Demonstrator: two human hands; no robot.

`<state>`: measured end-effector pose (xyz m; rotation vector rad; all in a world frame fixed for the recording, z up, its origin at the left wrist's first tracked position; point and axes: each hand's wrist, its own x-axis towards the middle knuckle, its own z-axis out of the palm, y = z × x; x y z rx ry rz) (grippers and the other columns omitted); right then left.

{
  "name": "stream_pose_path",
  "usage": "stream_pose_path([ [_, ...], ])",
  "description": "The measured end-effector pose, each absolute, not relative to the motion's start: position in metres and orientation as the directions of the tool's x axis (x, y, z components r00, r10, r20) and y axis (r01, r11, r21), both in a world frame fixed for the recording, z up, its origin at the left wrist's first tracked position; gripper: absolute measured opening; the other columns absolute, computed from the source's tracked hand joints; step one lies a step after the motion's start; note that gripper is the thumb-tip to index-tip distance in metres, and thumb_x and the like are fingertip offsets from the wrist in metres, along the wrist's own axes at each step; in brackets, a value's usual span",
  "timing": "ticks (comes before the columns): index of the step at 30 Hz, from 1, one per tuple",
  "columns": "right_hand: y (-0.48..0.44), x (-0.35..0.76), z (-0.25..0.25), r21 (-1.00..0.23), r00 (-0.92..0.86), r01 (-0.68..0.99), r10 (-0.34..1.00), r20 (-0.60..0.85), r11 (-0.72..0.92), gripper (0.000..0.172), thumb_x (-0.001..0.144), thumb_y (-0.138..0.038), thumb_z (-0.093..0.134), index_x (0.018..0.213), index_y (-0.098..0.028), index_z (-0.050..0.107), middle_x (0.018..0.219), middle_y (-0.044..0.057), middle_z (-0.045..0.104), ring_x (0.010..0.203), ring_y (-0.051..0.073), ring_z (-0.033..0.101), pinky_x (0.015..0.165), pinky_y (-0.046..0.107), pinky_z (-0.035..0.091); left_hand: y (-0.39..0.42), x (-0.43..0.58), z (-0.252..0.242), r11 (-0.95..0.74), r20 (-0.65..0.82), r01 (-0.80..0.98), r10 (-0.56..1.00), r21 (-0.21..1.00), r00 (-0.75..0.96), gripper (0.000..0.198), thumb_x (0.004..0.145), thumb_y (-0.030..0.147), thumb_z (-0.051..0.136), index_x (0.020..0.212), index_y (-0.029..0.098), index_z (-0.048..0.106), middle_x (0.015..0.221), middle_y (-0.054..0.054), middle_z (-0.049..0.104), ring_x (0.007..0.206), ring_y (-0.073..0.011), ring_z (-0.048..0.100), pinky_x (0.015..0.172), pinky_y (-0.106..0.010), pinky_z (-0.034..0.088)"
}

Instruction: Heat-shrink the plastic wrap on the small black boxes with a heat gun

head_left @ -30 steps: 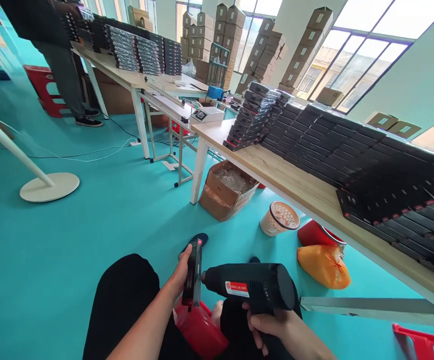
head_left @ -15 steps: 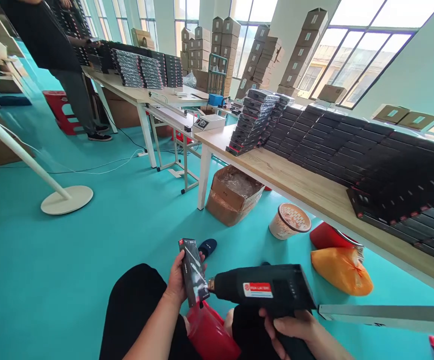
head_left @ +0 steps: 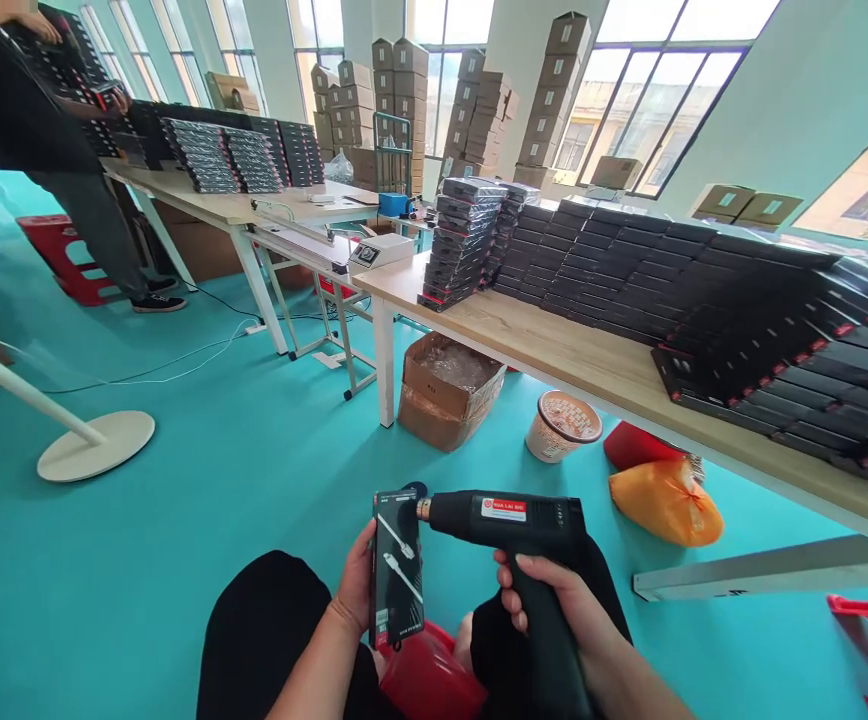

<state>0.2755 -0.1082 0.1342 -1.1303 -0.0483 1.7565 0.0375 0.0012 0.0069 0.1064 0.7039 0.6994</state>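
Note:
My left hand (head_left: 356,580) is closed around the left side of a slim black cable box (head_left: 398,570), held upright over my lap. Its broad face shows two white cable plugs, with a small label near the lower edge. In my right hand (head_left: 546,600) is a black heat gun (head_left: 513,520) with a red and white label, my fingers wrapped round its handle. The gun's metal nozzle points left, right beside the box's upper right edge; whether they touch I cannot tell. Below the box is a red plastic stool or bin (head_left: 434,675) between my knees.
A wooden-topped table (head_left: 554,345) on the right bears stacked black boxes (head_left: 614,270). Under it are an open carton (head_left: 449,390), a wastebasket (head_left: 563,425) and an orange bag (head_left: 666,502). A white fan stand (head_left: 96,445) is at left. Another person (head_left: 96,220) stands at the far table.
The box has turned so its broad face with the plugs shows. The heat gun's nozzle has gone from the box's lower end to near its top. My view has shifted right.

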Motion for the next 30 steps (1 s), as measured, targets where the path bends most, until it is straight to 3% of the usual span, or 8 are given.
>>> stream_pose_path([
  [3, -0.1, 0.267, 0.15, -0.636, -0.127, -0.53, 0.794, -0.595, -0.561, 0.033, 0.067, -0.031, 0.079, 0.091, -0.01, 0.073, 0.069, 0.003, 0.067, 0.052, 0.012, 0.057, 0.047, 0.022, 0.045, 0.002, 0.038, 0.009, 0.755, -0.559, -0.559, 0.641, 0.341, 0.525, 0.044, 0.089, 0.049, 0.062, 0.103, 0.009, 0.074, 0.08, -0.013, 0.078, 0.071, -0.0272, 0.073, 0.074, -0.039, 0.057],
  [6, -0.102, 0.261, 0.161, -0.784, -0.258, -0.198, 0.803, -0.538, -0.589, 0.022, 0.066, -0.026, 0.075, 0.083, -0.013, 0.071, 0.062, 0.002, 0.066, 0.051, 0.015, 0.057, 0.049, 0.026, 0.045, 0.006, 0.034, 0.012, 0.691, -0.54, -0.645, 0.696, 0.327, 0.473, 0.044, 0.092, 0.047, 0.057, 0.114, 0.011, 0.072, 0.086, -0.012, 0.079, 0.084, -0.0298, 0.075, 0.083, -0.042, 0.057],
  [9, -0.109, 0.261, 0.167, -0.844, -0.154, -0.065, 0.841, -0.519, -0.533, 0.016, 0.072, -0.029, 0.072, 0.072, -0.014, 0.069, 0.054, 0.0, 0.06, 0.054, 0.015, 0.055, 0.056, 0.029, 0.046, 0.009, 0.029, 0.015, 0.647, -0.499, -0.71, 0.729, 0.277, 0.469, 0.053, 0.093, 0.048, 0.052, 0.123, 0.008, 0.068, 0.099, -0.017, 0.078, 0.1, -0.0342, 0.073, 0.093, -0.048, 0.054],
  [11, -0.116, 0.264, 0.167, -0.839, -0.085, -0.137, 0.85, -0.519, -0.526, 0.022, 0.074, -0.035, 0.072, 0.078, -0.014, 0.07, 0.057, 0.0, 0.06, 0.056, 0.016, 0.056, 0.056, 0.029, 0.046, 0.008, 0.027, 0.016, 0.628, -0.454, -0.737, 0.749, 0.25, 0.484, 0.053, 0.091, 0.045, 0.051, 0.126, 0.008, 0.067, 0.107, -0.017, 0.077, 0.105, -0.0355, 0.071, 0.097, -0.05, 0.052],
  [16, -0.132, 0.271, 0.155, -0.729, -0.2, -0.392, 0.826, -0.527, -0.561, 0.036, 0.07, -0.036, 0.079, 0.094, -0.01, 0.072, 0.074, 0.004, 0.066, 0.053, 0.013, 0.057, 0.047, 0.025, 0.041, 0.007, 0.029, 0.017, 0.655, -0.419, -0.725, 0.732, 0.215, 0.537, 0.047, 0.088, 0.039, 0.053, 0.12, 0.009, 0.07, 0.11, -0.017, 0.076, 0.108, -0.0351, 0.07, 0.101, -0.049, 0.05],
  [21, -0.124, 0.282, 0.135, -0.557, -0.038, -0.708, 0.811, -0.584, -0.435, 0.035, 0.074, -0.033, 0.081, 0.098, -0.009, 0.073, 0.075, 0.003, 0.065, 0.058, 0.009, 0.056, 0.049, 0.019, 0.044, 0.005, 0.035, 0.013, 0.737, -0.431, -0.63, 0.665, 0.247, 0.609, 0.043, 0.089, 0.04, 0.054, 0.109, 0.008, 0.074, 0.101, -0.017, 0.078, 0.096, -0.0321, 0.073, 0.095, -0.046, 0.053],
  [26, -0.116, 0.281, 0.136, -0.465, -0.082, -0.77, 0.791, -0.606, -0.436, 0.037, 0.072, -0.029, 0.083, 0.1, -0.009, 0.072, 0.077, 0.003, 0.065, 0.06, 0.009, 0.057, 0.051, 0.019, 0.046, 0.001, 0.038, 0.011, 0.743, -0.436, -0.584, 0.666, 0.327, 0.604, 0.041, 0.089, 0.04, 0.057, 0.105, 0.007, 0.074, 0.09, -0.017, 0.078, 0.086, -0.0316, 0.074, 0.083, -0.044, 0.056],
  [30, -0.111, 0.26, 0.146, -0.569, -0.095, -0.686, 0.832, -0.547, -0.453, 0.033, 0.074, -0.03, 0.079, 0.098, -0.009, 0.073, 0.076, 0.004, 0.066, 0.057, 0.011, 0.057, 0.051, 0.022, 0.047, 0.0, 0.041, 0.015, 0.755, -0.508, -0.54, 0.652, 0.371, 0.563, 0.038, 0.089, 0.039, 0.058, 0.093, 0.006, 0.075, 0.08, -0.016, 0.077, 0.07, -0.0282, 0.072, 0.071, -0.039, 0.056],
])
